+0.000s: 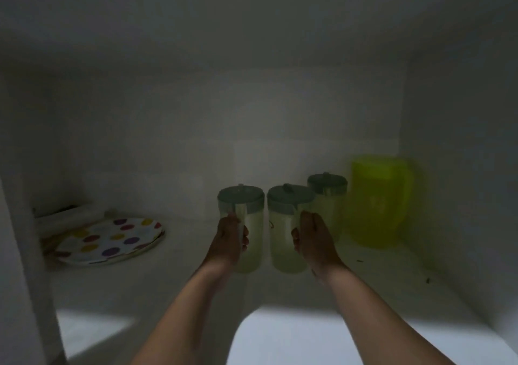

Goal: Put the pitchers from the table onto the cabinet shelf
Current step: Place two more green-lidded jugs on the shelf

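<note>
Inside the dim white cabinet, three pale pitchers with grey-green lids stand on the shelf [168,286]. My left hand [229,241] grips the handle of the left pitcher [249,224]. My right hand [312,238] holds the handle of the middle pitcher [283,232]. A third lidded pitcher [328,196] stands behind it to the right. A bigger yellow-green pitcher [377,202] stands in the back right corner. Both held pitchers are upright, and whether their bases touch the shelf is unclear.
A polka-dot plate [112,240] lies on the left of the shelf, with something white stacked behind it. The cabinet's right wall [462,196] is close to the yellow-green pitcher. Small dark specks lie on the shelf at right.
</note>
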